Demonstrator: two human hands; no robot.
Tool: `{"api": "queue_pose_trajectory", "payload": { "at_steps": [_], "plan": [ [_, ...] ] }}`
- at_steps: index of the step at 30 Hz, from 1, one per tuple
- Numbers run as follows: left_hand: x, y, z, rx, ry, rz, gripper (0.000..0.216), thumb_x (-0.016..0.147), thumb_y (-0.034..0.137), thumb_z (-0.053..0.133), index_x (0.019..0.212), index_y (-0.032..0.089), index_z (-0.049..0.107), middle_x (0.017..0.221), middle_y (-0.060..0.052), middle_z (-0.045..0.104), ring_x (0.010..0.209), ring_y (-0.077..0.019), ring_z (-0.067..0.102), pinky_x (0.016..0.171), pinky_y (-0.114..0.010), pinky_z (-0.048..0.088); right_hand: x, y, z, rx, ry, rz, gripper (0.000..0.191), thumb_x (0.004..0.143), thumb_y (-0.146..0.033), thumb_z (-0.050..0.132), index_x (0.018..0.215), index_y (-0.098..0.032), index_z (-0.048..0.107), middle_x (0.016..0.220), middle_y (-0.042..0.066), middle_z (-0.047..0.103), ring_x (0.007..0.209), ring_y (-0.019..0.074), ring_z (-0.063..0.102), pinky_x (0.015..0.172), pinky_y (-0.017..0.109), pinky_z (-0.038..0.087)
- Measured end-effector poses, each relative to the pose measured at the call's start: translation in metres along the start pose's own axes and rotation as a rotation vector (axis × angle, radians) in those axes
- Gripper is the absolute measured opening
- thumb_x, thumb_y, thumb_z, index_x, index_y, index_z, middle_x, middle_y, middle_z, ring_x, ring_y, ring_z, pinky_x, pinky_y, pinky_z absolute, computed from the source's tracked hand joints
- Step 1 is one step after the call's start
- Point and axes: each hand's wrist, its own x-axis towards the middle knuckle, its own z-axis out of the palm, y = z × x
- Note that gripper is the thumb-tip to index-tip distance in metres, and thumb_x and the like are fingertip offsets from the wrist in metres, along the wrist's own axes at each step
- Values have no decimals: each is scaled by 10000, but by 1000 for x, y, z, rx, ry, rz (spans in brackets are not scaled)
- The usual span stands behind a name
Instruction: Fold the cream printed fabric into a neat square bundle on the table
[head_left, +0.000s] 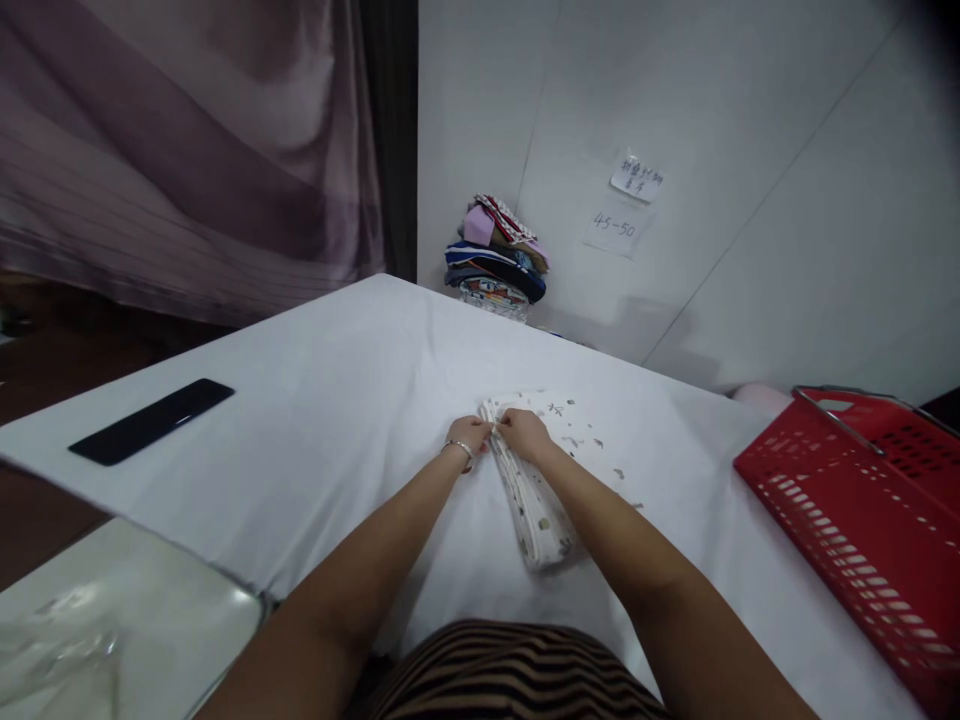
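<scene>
A desk (pixel 315 400) under a white sheet fills most of the frame, running from the lower left up to the pale wall at the right. At the right edge sits a red plastic basket (pixel 862 500) with a wire handle. Against the wall, upper centre, is a stack of folded clothes (pixel 496 252), with two paper notes (pixel 626 205) stuck on the wall to its right. A flat black slab (pixel 150 420) lies at the left of the desk, and a clear plastic bag (pixel 112 620) shows in the lower left corner.

In the middle of the frame lies a folded white cloth (pixel 551 465) with small printed motifs, doubled into a long strip with layered edges along its near side. The left hand (pixel 469 438), a bracelet at its wrist, and the right hand (pixel 523 432) meet at the strip's far end, fingers pinched on the cloth's edge. It looks light, soft and limp, likely to slump unless held at two points; the folded edge and corners seem the surest places to grip, since the layers could slide apart
</scene>
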Motion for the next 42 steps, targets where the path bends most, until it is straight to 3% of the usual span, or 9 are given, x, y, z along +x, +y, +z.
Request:
{"api": "queue_pose_trajectory", "payload": {
  "at_steps": [4, 11, 16, 25, 31, 39, 42],
  "plan": [
    [2, -3, 1, 0, -14, 10, 191, 745, 325, 533, 723, 157, 621, 683, -31, 670, 490, -116, 608, 393, -172, 400, 0, -1, 2, -58, -9, -20, 269, 830, -379, 457, 879, -202, 654, 896, 72, 677, 825, 192, 604, 629, 244, 396],
    [5, -7, 3, -23, -31, 14, 200, 765, 341, 524, 738, 166, 617, 733, -25, 682, 498, -104, 610, 411, -163, 417, 1, -13, -3, -210, -18, -38, 227, 825, -233, 447, 916, -153, 639, 949, 135, 662, 860, 226, 609, 682, 285, 413],
    [7, -8, 3, -23, -35, 21, 190, 765, 322, 517, 718, 168, 619, 672, -20, 670, 468, -109, 599, 417, -175, 422, -2, -13, -2, -205, 54, -85, 238, 845, -220, 405, 906, -172, 630, 949, 106, 658, 867, 198, 591, 679, 258, 388],
    [3, -6, 1, -9, -11, 22, 167, 741, 288, 516, 721, 166, 629, 550, -14, 628, 475, -133, 604, 429, -192, 422, -4, -5, 8, -72, 68, -179, 190, 819, -216, 428, 808, -173, 613, 852, 63, 650, 771, 159, 558, 627, 234, 327],
    [4, 2, 0, -56, 51, 29, 183, 763, 266, 493, 820, 160, 631, 762, -28, 678, 522, -97, 609, 420, -162, 406, -5, 2, 10, 94, 83, -225, 181, 800, -195, 435, 783, -176, 614, 787, 34, 637, 720, 137, 527, 638, 217, 329],
    [24, 14, -2, -14, 108, 77, 291, 738, 388, 550, 632, 139, 656, 616, -46, 651, 621, -152, 614, 499, -201, 419, -1, 8, 15, 235, 141, -276, 156, 740, -142, 457, 746, -186, 606, 751, 16, 630, 688, 134, 518, 633, 212, 344],
    [32, 14, 0, -9, 162, 95, 306, 719, 418, 570, 658, 136, 671, 654, -59, 661, 693, -172, 619, 554, -220, 427, 0, 10, 17, 265, 156, -283, 155, 732, -132, 459, 727, -187, 604, 740, 16, 628, 684, 137, 518, 635, 217, 347]
  ]
}}
